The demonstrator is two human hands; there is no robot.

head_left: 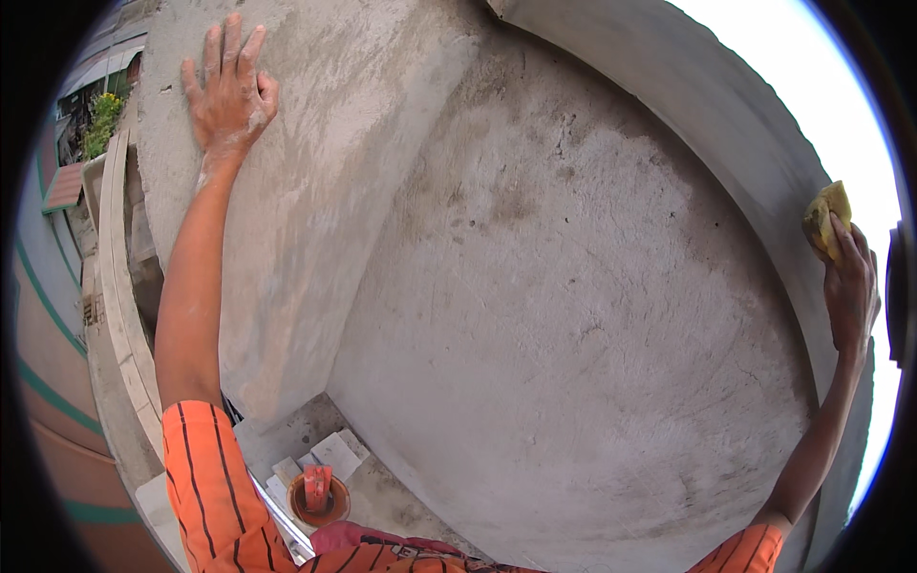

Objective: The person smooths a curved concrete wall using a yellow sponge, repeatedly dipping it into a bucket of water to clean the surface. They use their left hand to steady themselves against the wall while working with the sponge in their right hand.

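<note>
While in the right grip (851,286)'s hold, yellow sponge (827,209) partly above the fingers (843,239)

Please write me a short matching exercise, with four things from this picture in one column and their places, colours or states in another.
1. Left hand
2. Sponge
3. Bowl
4. Left sleeve

A. orange with dark stripes
B. yellowish, held in the right hand
C. has a red object in it
D. against the grey wall

Pairs: 1-D, 2-B, 3-C, 4-A
</note>
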